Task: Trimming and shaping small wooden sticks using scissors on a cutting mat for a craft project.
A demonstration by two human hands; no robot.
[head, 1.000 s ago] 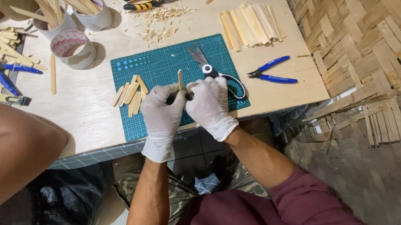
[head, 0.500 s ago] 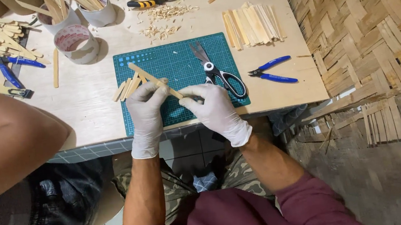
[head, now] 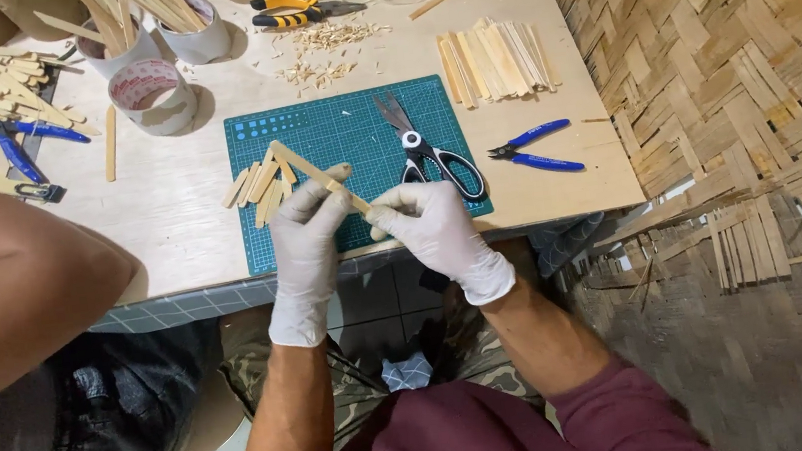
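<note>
Both gloved hands pinch one thin bamboo strip (head: 320, 172) above the green cutting mat (head: 350, 131): the left hand (head: 307, 236) at its middle, the right hand (head: 431, 224) at its near end. Short loose strips (head: 260, 183) lie just left, scissors (head: 433, 156) and blue pliers (head: 533, 150) to the right.

Bright, even overhead light; soft shadows; edges perhaps slightly distorted.

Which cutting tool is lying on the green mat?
The black-handled scissors; the blue pliers lie right of the mat on bare wood.
</note>
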